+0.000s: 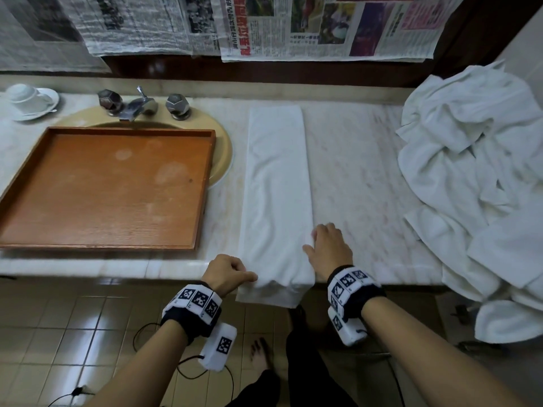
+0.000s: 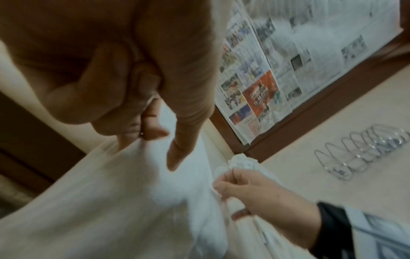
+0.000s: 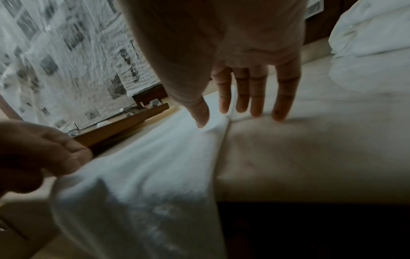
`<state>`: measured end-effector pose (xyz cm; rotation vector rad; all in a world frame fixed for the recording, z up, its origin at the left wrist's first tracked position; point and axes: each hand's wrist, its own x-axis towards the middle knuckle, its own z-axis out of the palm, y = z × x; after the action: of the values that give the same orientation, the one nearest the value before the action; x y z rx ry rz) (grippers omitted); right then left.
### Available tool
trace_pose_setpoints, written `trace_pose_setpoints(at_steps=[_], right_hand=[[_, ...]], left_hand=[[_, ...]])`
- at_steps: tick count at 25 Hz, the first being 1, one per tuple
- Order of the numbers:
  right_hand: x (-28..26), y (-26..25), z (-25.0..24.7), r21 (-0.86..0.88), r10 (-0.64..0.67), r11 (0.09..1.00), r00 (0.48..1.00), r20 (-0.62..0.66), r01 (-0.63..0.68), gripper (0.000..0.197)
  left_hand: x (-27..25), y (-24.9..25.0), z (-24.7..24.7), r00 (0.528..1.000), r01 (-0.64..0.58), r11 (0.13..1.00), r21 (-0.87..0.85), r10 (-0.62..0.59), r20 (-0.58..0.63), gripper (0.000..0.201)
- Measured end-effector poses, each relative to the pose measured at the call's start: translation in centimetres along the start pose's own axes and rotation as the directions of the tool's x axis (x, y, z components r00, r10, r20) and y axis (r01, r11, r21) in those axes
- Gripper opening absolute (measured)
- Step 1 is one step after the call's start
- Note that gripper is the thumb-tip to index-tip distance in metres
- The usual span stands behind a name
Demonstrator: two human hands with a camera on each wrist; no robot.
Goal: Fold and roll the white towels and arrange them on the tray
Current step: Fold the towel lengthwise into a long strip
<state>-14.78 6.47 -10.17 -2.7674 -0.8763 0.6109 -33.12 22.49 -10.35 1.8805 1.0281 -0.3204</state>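
With the folded towel (image 1: 276,183) lying long axis near-to-far on the counter (image 1: 361,171), right of the tray (image 1: 202,183), its near end overhangs between both hands: left hand (image 1: 227,274) pinches the near-left corner, right hand (image 1: 330,249) rests flat, fingers extended, at its right edge.
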Motion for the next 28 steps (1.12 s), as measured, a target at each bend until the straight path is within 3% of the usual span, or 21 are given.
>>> trace_pose_setpoints(at_steps=[3, 8, 14, 18, 20, 21, 23, 24, 26, 28], right_hand=[[-2.3, -0.5, 0.4, -0.151, 0.184, 0.976, 0.969, 0.163, -0.159, 0.042], [-2.5, 0.4, 0.7, 0.108, 0.159, 0.978, 0.974, 0.162, -0.178, 0.032], [-3.0, 0.3, 1.0, 0.080, 0.192, 0.974, 0.963, 0.189, -0.210, 0.031], [-2.8, -0.8, 0.8, 0.109, 0.200, 0.968, 0.956, 0.214, -0.227, 0.052], [-2.6, -2.0, 0.7, 0.028, 0.198, 0.979, 0.970, 0.141, -0.204, 0.065], [-2.4, -2.9, 0.8, -0.042, 0.146, 0.989, 0.987, 0.066, -0.143, 0.068], [-1.3, -5.2, 0.9, -0.130, -0.133, 0.983, 0.990, -0.041, 0.127, 0.058], [-0.6, -6.5, 0.9, -0.146, -0.306, 0.943, 0.952, -0.019, 0.300, 0.048], [1.1, -8.9, 1.0, -0.176, -0.556, 0.799, 0.818, 0.147, 0.575, 0.043], [2.6, -10.8, 0.8, -0.264, -0.652, 0.629, 0.682, 0.333, 0.731, 0.047]], left_hand=[[0.5, -0.6, 0.6, 0.996, 0.083, 0.994, -0.072, -0.084, -0.015, 0.032], [0.6, -1.3, 0.6, 0.990, 0.129, 0.987, -0.101, -0.133, -0.041, 0.032], [-0.3, -1.3, 0.7, 0.971, 0.088, 0.980, -0.178, -0.124, -0.203, 0.027], [-0.4, 0.1, 0.7, 0.960, 0.158, 0.981, -0.113, -0.179, -0.216, 0.021], [-0.2, 0.6, 0.7, 0.940, 0.192, 0.970, -0.146, -0.225, -0.256, 0.020], [0.1, 0.7, 0.7, 0.929, 0.218, 0.958, -0.185, -0.262, -0.263, 0.019], [0.3, 0.6, 0.5, 0.920, 0.258, 0.936, -0.241, -0.314, -0.234, 0.017], [0.4, 0.7, 0.3, 0.925, 0.269, 0.930, -0.249, -0.322, -0.202, 0.016], [0.4, 0.7, -0.2, 0.930, 0.284, 0.919, -0.273, -0.333, -0.156, 0.018], [0.4, 0.7, -0.4, 0.927, 0.293, 0.908, -0.301, -0.347, -0.145, 0.020]])
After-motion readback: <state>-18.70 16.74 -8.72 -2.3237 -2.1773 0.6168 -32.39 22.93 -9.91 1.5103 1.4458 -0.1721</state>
